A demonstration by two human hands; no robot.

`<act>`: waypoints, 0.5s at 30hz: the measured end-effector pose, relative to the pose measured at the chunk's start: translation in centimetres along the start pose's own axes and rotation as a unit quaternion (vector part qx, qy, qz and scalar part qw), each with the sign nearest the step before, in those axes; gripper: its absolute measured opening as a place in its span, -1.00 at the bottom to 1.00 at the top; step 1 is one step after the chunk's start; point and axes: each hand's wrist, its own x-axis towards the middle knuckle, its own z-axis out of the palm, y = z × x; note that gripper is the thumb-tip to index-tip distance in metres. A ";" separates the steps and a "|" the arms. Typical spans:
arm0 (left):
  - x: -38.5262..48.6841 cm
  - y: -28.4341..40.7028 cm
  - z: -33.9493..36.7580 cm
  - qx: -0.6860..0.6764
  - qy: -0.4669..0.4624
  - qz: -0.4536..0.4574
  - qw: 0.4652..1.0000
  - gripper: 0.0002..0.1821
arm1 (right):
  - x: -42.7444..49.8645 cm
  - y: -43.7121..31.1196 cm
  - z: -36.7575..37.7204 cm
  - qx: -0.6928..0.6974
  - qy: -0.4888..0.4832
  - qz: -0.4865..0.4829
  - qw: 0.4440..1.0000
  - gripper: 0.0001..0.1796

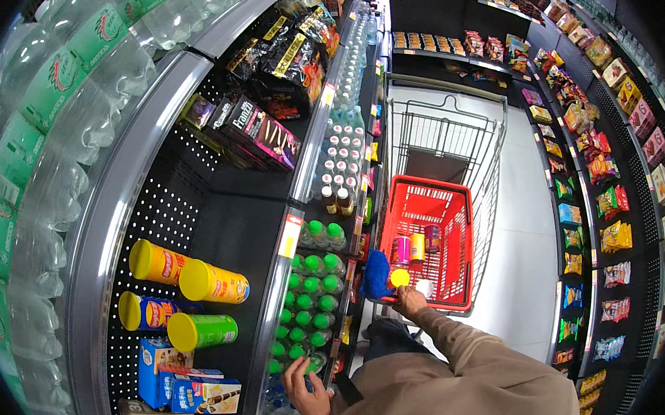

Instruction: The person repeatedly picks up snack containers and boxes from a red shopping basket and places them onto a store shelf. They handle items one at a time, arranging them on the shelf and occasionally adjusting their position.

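Note:
My right hand (413,300) is at the near end of a red plastic shopping basket (468,227), with its fingers around a yellow-lidded chip canister (399,278). Its canister body is mostly hidden below the lid. Deeper in the basket are a magenta canister (402,250), a yellow canister (417,248) and a dark purple canister (433,238). A white round item (425,288) shows just right of my fingers. My left hand (308,397), fingers apart and holding nothing, is beside the shelf edge, over green-capped bottles (310,301).
The basket sits in a wire shopping cart (494,156); blue cloth (376,274) covers its near left corner. On the left shelf stand Lay's canisters (213,279) and biscuit boxes (205,394). Large bottles (70,93) line the shelf above. Snack shelves (612,234) flank the aisle's right side.

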 end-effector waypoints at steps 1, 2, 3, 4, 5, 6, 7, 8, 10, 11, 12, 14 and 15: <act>-0.2 -0.2 0.0 0.000 -0.005 -0.011 1.000 -0.69 | 0.1 0.1 0.1 0.003 -0.008 0.006 1.000 -0.35; -0.2 -0.5 0.2 -0.009 -0.005 -0.015 1.000 -0.70 | 0.2 0.2 0.2 -0.010 -0.010 0.018 1.000 -0.35; -0.1 -0.4 0.2 -0.010 -0.007 -0.018 1.000 -0.70 | 0.3 0.0 0.0 -0.004 -0.035 0.033 0.999 -0.36; -0.2 -0.2 0.0 -0.010 -0.009 -0.021 1.000 -0.70 | 0.4 -0.2 -0.5 0.002 -0.062 0.046 0.997 -0.36; -0.2 -0.1 0.0 -0.011 -0.011 -0.025 1.000 -0.70 | 0.5 -0.6 -0.9 0.007 -0.089 0.059 0.994 -0.36; 0.0 0.0 0.0 -0.004 -0.011 -0.013 1.000 -0.70 | 0.5 -0.5 -0.9 0.012 -0.067 0.055 0.996 -0.44; 0.1 0.1 0.1 0.002 -0.010 -0.001 1.000 -0.71 | 0.7 -0.4 -0.9 0.009 -0.069 0.071 0.995 -0.47; 0.2 0.2 0.2 0.009 -0.010 0.010 1.000 -0.71 | 0.9 -0.4 -0.9 0.007 -0.071 0.086 0.994 -0.50; 0.0 0.5 0.4 0.013 -0.006 -0.010 1.000 -0.72 | 1.3 -0.2 -1.0 0.006 -0.067 0.102 0.992 -0.55; -0.1 0.5 0.4 0.015 -0.004 -0.021 1.000 -0.72 | 1.5 0.0 -1.1 0.010 -0.061 0.105 0.993 -0.56; 0.0 0.3 0.5 0.016 -0.007 -0.011 1.000 -0.73 | 1.9 0.4 -1.3 0.013 -0.053 0.110 0.992 -0.57; -0.2 -0.3 0.5 0.021 -0.006 0.000 1.000 -0.75 | 2.3 -0.5 -3.2 0.012 -0.069 0.122 0.990 -0.60; -0.2 -0.2 0.5 0.021 -0.005 -0.002 1.000 -0.75 | 2.9 -0.4 -3.6 -0.003 -0.075 0.126 0.989 -0.60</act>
